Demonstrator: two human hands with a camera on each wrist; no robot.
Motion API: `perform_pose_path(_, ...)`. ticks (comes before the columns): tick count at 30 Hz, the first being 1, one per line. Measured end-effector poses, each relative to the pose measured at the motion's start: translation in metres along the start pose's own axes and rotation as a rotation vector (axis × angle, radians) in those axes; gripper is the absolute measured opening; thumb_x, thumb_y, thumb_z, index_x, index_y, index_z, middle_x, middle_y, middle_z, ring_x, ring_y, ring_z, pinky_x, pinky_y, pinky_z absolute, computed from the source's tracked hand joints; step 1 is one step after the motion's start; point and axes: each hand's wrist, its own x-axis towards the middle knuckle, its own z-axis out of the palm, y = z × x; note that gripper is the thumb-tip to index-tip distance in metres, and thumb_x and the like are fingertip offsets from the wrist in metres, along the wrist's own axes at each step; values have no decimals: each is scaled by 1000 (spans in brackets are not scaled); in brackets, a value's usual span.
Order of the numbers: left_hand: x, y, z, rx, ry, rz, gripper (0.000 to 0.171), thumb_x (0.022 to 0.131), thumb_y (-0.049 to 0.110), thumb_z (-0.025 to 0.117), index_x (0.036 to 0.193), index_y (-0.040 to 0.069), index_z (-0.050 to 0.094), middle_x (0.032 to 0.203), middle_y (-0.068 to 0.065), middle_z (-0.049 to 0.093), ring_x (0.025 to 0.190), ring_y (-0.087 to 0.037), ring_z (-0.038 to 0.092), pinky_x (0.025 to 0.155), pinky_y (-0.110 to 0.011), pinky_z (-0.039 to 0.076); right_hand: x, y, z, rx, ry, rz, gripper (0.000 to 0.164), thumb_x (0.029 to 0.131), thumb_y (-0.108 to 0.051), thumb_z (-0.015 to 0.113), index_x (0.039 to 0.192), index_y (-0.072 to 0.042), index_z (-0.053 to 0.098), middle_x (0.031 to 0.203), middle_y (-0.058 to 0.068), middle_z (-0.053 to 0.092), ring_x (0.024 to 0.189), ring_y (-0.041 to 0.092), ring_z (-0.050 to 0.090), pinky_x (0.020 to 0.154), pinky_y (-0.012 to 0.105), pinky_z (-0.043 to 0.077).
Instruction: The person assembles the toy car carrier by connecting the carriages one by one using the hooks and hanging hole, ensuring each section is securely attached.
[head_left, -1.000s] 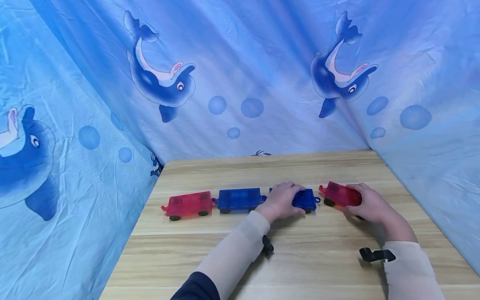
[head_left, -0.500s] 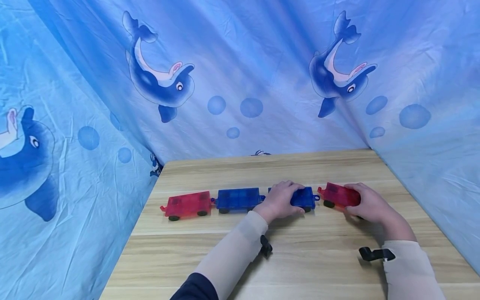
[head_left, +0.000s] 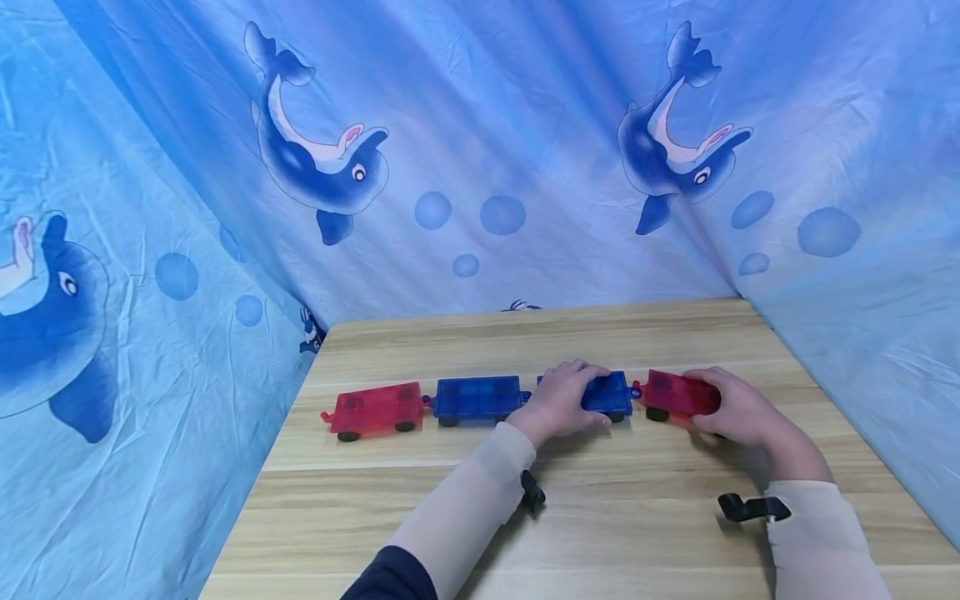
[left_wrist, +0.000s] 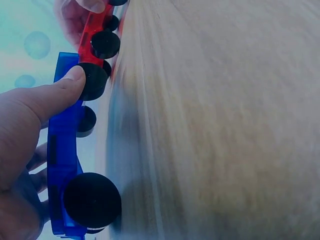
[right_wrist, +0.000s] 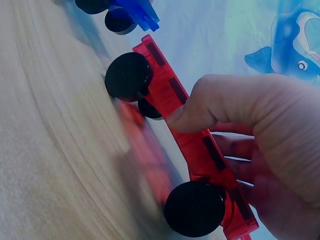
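Note:
In the head view, my left hand (head_left: 561, 402) holds the right one of two translucent blue toy train cars (head_left: 613, 392) between thumb and fingers. My right hand (head_left: 738, 407) grips a translucent red toy train car (head_left: 675, 393) by its sides. The red car's left hook sits at the blue car's end ring; whether it is seated inside is too small to tell. The left wrist view has my thumb near a black wheel (left_wrist: 92, 80) of the held blue car (left_wrist: 62, 165). My thumb presses the side of the red car (right_wrist: 195, 155) in the right wrist view.
Another blue car (head_left: 477, 398) and a second red car (head_left: 378, 410) form the left part of the row, joined end to end. All stand on a wooden table (head_left: 600, 525). Blue dolphin-print cloth (head_left: 465, 125) hangs behind the table and along both sides.
The red car in my right hand has swung nearly level with the row, its left hook coming from apart to meet the blue car's ring. My left hand stays on the blue car.

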Motion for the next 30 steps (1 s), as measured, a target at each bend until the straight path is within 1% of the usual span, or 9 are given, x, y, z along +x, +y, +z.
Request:
perform_pose_path(5,0,0,0,2,13,4,79,85,62,79,154,36,49,146,9,55,138,-16,49,119,-45,38,-2,-3,-1,6,-13,-1,79,80,-15,86,150,-2,51,138,24,55,111,41,57,86,54,54)
perform_pose_path(9,0,2,-2,-3,9,5,78,86,61,79,154,35,50,146,9,55,139,-16,49,118,-44,38,-3,-4,-1,14,-18,-15,79,77,-14,87,147,-1,53,135,24,56,109,40,58,85,53,54)
perform_pose_path(17,1,3,-4,-1,2,-1,78,86,60,79,155,35,49,147,9,54,140,-16,48,118,-43,38,-5,-5,-2,20,-41,-6,79,78,-16,89,147,-2,53,137,26,55,112,42,57,87,56,55)
perform_pose_path(24,2,3,-2,7,0,-15,79,86,61,79,155,36,49,147,9,54,140,-17,48,118,-42,38,-6,-6,-3,29,-44,-13,80,76,-14,89,146,-2,54,134,21,57,111,39,57,86,52,55)
perform_pose_path(30,2,4,-3,18,-11,-15,79,87,61,78,155,36,49,146,8,55,139,-17,49,118,-42,39,-6,-6,-3,21,-39,-29,79,76,-13,89,146,-1,54,133,22,57,110,40,57,85,51,56)
